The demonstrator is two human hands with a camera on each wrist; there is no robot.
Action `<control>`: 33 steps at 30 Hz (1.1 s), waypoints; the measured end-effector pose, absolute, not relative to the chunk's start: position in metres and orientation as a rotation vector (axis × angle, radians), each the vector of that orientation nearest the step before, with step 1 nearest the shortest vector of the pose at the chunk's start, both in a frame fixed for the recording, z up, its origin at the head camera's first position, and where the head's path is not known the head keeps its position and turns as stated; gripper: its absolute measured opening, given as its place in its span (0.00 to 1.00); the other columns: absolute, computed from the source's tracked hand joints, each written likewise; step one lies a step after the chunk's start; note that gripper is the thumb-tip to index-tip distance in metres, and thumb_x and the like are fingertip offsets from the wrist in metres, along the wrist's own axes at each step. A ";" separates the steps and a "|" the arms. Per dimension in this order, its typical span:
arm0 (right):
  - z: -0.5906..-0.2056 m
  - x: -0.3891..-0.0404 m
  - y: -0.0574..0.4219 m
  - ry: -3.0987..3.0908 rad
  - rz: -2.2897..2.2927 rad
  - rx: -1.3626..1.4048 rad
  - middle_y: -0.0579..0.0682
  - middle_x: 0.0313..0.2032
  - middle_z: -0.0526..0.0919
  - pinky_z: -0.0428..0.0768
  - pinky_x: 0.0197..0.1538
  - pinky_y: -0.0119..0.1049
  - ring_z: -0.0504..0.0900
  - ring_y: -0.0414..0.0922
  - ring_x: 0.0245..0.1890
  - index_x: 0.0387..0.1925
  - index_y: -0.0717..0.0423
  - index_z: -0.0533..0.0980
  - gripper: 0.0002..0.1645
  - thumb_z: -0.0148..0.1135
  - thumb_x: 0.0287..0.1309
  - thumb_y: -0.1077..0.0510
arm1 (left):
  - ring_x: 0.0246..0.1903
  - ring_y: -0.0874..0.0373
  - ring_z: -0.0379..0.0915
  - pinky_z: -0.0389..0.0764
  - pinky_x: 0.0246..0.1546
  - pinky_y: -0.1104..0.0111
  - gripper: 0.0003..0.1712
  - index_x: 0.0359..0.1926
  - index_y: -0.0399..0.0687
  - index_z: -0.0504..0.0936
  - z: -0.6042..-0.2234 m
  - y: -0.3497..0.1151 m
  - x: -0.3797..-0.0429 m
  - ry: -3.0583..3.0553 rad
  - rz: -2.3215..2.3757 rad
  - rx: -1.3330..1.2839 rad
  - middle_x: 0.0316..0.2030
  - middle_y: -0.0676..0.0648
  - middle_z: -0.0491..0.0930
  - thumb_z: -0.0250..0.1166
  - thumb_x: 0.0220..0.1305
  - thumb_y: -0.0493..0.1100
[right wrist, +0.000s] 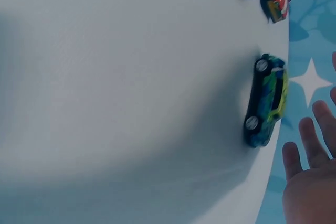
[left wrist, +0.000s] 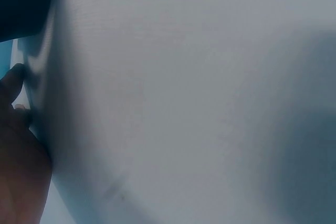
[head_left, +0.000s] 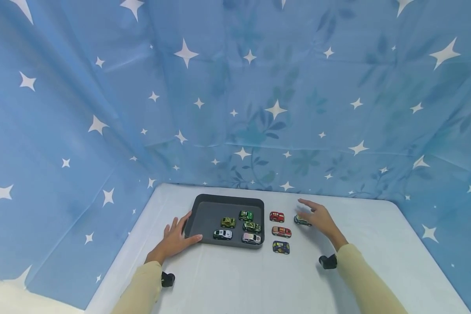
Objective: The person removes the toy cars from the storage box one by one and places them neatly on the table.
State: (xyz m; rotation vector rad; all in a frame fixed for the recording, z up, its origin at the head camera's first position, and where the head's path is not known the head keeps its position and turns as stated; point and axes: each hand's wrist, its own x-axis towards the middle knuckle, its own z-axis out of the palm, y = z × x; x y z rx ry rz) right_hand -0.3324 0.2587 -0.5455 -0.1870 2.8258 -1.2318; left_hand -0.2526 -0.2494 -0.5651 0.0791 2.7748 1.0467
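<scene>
A dark grey tray point(head_left: 213, 242) lies on the white table, with several toy cars in its right half, among them a white one point(head_left: 222, 234) and a bright green one point(head_left: 245, 215). My left hand point(head_left: 175, 239) rests at the tray's left front corner, thumb and fingers spread along its edges. Over a green and blue toy car point(right wrist: 268, 100), right of the tray, hovers my right hand point(head_left: 321, 221). Its fingers point(right wrist: 313, 142) are spread apart from the car in the right wrist view. The left wrist view shows only part of the left hand point(left wrist: 21, 161).
Between tray and right hand stand three toy cars in a column: red point(head_left: 276, 216), orange-red point(head_left: 281, 231) and dark blue point(head_left: 281, 247). A blue star-patterned curtain point(head_left: 274, 131) hangs behind the white table point(head_left: 235, 279). Black wrist cameras point(head_left: 328, 261) sit at both wrists.
</scene>
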 end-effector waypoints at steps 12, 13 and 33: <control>-0.530 -0.342 0.225 2.789 -1.332 -0.206 0.60 0.67 0.69 0.68 0.63 0.63 0.66 0.66 0.65 0.68 0.52 0.69 0.34 0.64 0.63 0.47 | 0.75 0.38 0.26 0.28 0.69 0.39 0.59 0.77 0.70 0.43 -0.570 -0.250 -0.252 2.790 1.039 0.096 0.77 0.40 0.42 0.64 0.52 0.74; -0.528 -0.342 0.220 2.788 -1.338 -0.221 0.61 0.66 0.69 0.68 0.63 0.62 0.66 0.66 0.65 0.68 0.52 0.69 0.34 0.64 0.63 0.47 | 0.75 0.38 0.26 0.28 0.69 0.39 0.59 0.78 0.70 0.43 -0.570 -0.250 -0.252 2.791 1.033 0.099 0.77 0.40 0.43 0.64 0.52 0.74; -0.509 -0.350 0.150 2.713 -1.437 -0.445 0.55 0.63 0.74 0.74 0.60 0.57 0.71 0.61 0.63 0.65 0.49 0.72 0.34 0.67 0.60 0.44 | 0.75 0.39 0.26 0.26 0.69 0.41 0.58 0.78 0.70 0.42 -0.572 -0.251 -0.251 2.790 1.034 0.117 0.77 0.42 0.43 0.63 0.54 0.74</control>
